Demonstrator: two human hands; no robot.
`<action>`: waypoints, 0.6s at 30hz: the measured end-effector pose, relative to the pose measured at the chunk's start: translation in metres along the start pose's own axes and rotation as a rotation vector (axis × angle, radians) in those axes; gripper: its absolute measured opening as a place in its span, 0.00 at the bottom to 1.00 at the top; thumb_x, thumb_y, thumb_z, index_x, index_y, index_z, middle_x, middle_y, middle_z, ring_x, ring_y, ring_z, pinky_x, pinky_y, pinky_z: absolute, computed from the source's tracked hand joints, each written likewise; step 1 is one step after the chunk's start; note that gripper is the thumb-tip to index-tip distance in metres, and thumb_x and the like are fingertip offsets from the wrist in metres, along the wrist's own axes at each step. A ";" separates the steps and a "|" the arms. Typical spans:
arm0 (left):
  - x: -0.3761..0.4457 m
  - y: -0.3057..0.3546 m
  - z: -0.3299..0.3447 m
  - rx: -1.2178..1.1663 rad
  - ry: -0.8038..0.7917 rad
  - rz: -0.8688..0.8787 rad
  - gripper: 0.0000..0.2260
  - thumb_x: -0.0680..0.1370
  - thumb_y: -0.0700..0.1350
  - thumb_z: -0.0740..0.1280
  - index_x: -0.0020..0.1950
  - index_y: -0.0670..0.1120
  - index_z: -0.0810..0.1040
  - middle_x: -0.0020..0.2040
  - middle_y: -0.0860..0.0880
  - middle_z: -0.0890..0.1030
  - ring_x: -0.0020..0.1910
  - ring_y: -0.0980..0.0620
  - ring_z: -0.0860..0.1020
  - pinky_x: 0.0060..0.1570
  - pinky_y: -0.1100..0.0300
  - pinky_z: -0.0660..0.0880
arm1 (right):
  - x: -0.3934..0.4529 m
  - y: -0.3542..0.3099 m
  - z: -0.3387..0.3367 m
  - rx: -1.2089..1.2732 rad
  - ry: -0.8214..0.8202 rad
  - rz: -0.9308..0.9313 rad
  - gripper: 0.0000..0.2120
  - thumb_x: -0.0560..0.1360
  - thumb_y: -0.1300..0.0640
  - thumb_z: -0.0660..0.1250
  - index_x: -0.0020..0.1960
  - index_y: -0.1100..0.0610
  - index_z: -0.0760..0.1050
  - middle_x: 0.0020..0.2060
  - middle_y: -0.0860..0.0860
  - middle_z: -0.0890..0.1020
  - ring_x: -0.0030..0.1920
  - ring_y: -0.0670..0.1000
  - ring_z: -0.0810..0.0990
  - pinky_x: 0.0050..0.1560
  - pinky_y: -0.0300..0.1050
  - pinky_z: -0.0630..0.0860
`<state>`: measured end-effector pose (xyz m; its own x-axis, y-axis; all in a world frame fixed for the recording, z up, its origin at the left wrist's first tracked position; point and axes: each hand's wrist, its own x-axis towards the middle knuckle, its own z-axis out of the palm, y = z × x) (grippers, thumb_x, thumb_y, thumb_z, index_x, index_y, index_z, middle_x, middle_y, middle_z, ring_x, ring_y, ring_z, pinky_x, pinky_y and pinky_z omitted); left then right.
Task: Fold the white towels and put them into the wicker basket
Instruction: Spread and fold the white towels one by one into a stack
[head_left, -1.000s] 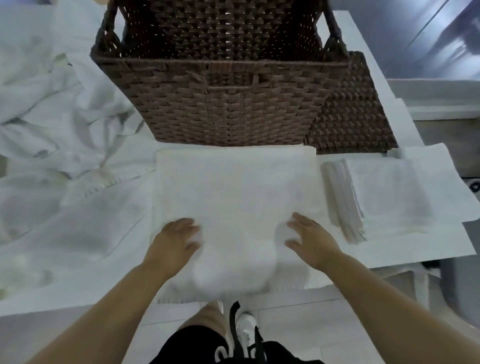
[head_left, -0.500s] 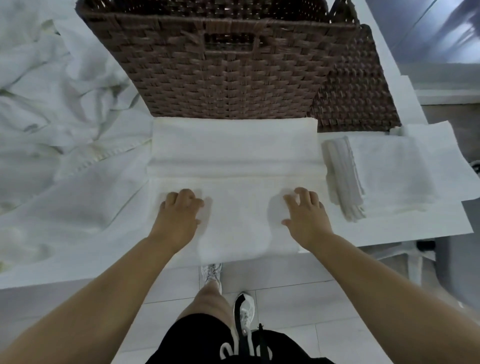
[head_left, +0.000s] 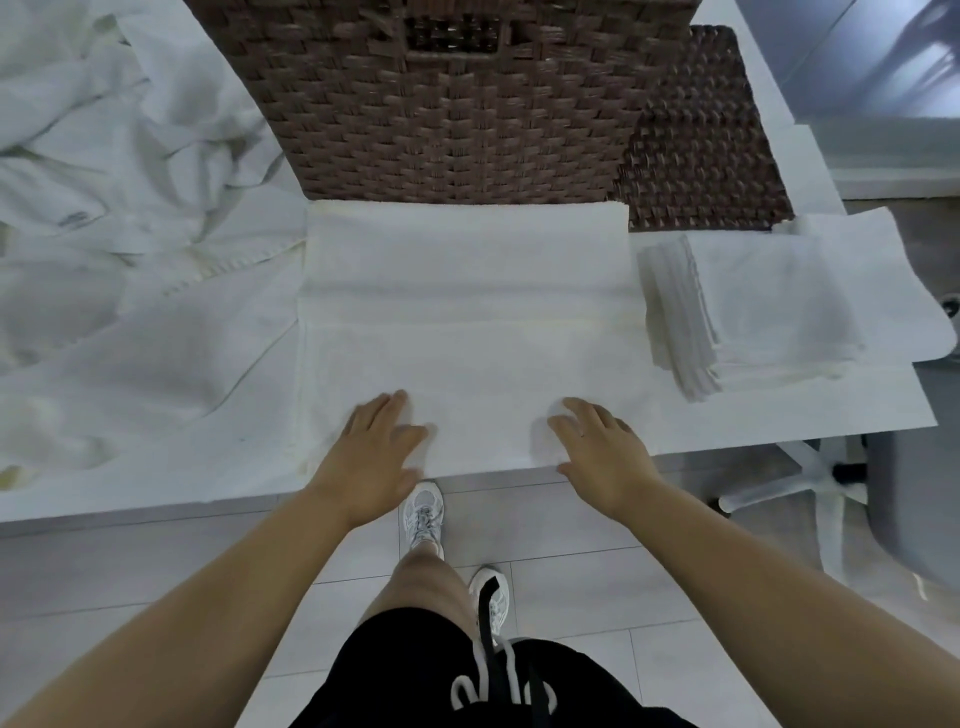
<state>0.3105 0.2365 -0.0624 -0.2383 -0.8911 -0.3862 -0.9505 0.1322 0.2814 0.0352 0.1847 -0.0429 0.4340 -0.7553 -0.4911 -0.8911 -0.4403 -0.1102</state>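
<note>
Both hands lie flat on the near edge of a folded towel (head_left: 462, 322) – the left hand (head_left: 371, 457) with fingers (head_left: 382, 410) straight and close together, the right hand (head_left: 605, 452) with fingers (head_left: 587, 413) straight and slightly spread. Neither grips; the palms press the cloth down where it meets the bench (head_left: 779, 415) edge.

Ahead of the fingers the towel stretches as a smooth white rectangle with a fold line running across it, its far edge touching the foot of the basket (head_left: 457, 104). The basket is dark brown wicker, with a handle slot in its near wall; its top is out of view. Behind and to the right of the basket is a second woven piece (head_left: 696, 135), darker and blurred.

To the right of the right fingers, just beside the towel, sits a stack (head_left: 737, 306) of folded towels, layered edges facing the hands. To the left of the left fingers a pile (head_left: 104, 218) of loose white towels lies crumpled over that end of the bench.

The bench is white and flat – its near edge runs just under the wrists. Below it the floor (head_left: 597, 597) is pale grey tile. At the right stands the white star base of a chair (head_left: 815, 483), beyond the right forearm. The person's black shorts and white sneakers show beneath the arms.
</note>
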 end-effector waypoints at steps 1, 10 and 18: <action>0.000 -0.001 0.000 -0.013 0.006 -0.004 0.22 0.79 0.49 0.62 0.73 0.49 0.65 0.77 0.42 0.52 0.76 0.43 0.49 0.74 0.51 0.48 | 0.000 0.000 0.000 -0.004 0.005 -0.002 0.22 0.79 0.54 0.61 0.71 0.56 0.60 0.75 0.56 0.54 0.75 0.57 0.54 0.70 0.49 0.59; -0.004 0.008 0.000 0.151 -0.113 -0.056 0.27 0.78 0.50 0.64 0.75 0.49 0.57 0.77 0.44 0.48 0.77 0.42 0.45 0.75 0.50 0.48 | -0.007 0.003 0.005 -0.105 -0.036 -0.032 0.27 0.79 0.53 0.62 0.73 0.57 0.57 0.76 0.57 0.50 0.76 0.57 0.51 0.71 0.51 0.58; -0.009 0.000 -0.001 -0.110 -0.014 -0.059 0.19 0.81 0.50 0.50 0.65 0.45 0.74 0.74 0.44 0.65 0.75 0.45 0.59 0.71 0.54 0.56 | -0.010 0.007 0.013 -0.078 0.014 -0.024 0.24 0.79 0.52 0.61 0.72 0.57 0.61 0.75 0.57 0.56 0.74 0.58 0.56 0.70 0.52 0.59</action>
<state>0.3134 0.2441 -0.0577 -0.1855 -0.8899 -0.4168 -0.9354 0.0300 0.3523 0.0231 0.1955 -0.0500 0.4574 -0.7507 -0.4767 -0.8676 -0.4943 -0.0540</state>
